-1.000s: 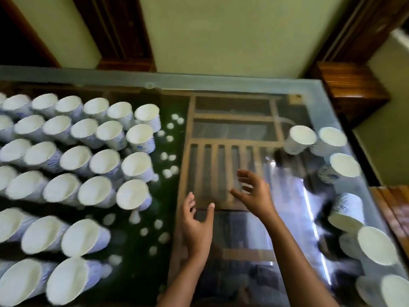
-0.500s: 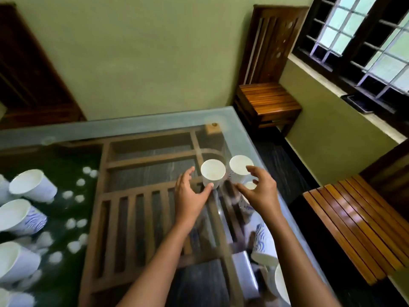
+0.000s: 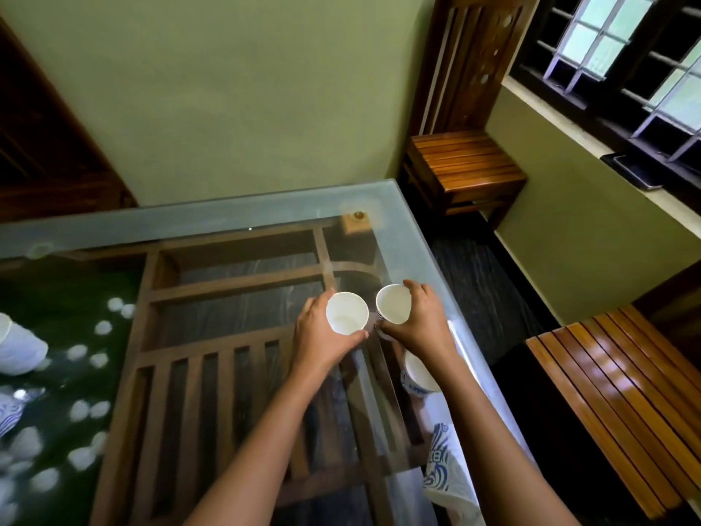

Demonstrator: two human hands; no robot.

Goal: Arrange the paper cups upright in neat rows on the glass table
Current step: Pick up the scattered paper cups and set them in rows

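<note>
Two cups (image 3: 347,313) gripped | left hand (image 3: 318,337), right hand (image 3: 425,324) | near table (image 3: 407,252) edge

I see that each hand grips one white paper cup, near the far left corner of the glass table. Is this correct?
Not quite: only the corner is wrong. The head view shows the left hand gripping one white paper cup and the right hand gripping a second white paper cup, near the far right corner of the glass table, not the left one.

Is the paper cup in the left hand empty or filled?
Empty. The left cup, gripped by the left hand, shows only a bare white inside. The right hand grips the right cup.
</note>
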